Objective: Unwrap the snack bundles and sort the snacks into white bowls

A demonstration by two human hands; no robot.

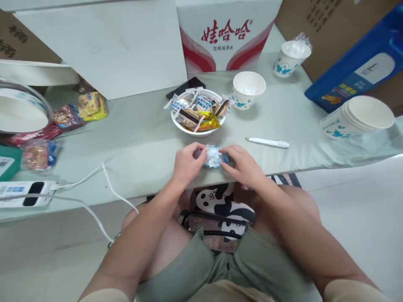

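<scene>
The worktop [135, 147] runs out of view at left and right. At far right, a blue jug [349, 71] is cut off by the view's edge. Mid-worktop, snacks [190, 117] hide the inside of a white bowl [197, 134]. Nearer, the left hand's [185, 163] fingers pinch a packet's [214, 156] left end; the right hand's [242, 165] fingers sit parted at its right end, their grip unclear. The bowl partly hides a flat black object [179, 89]. The packet, clear and blue, is at the worktop's near edge, its contents indistinct.

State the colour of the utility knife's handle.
The utility knife's handle is white, best seen in the head view.
</scene>
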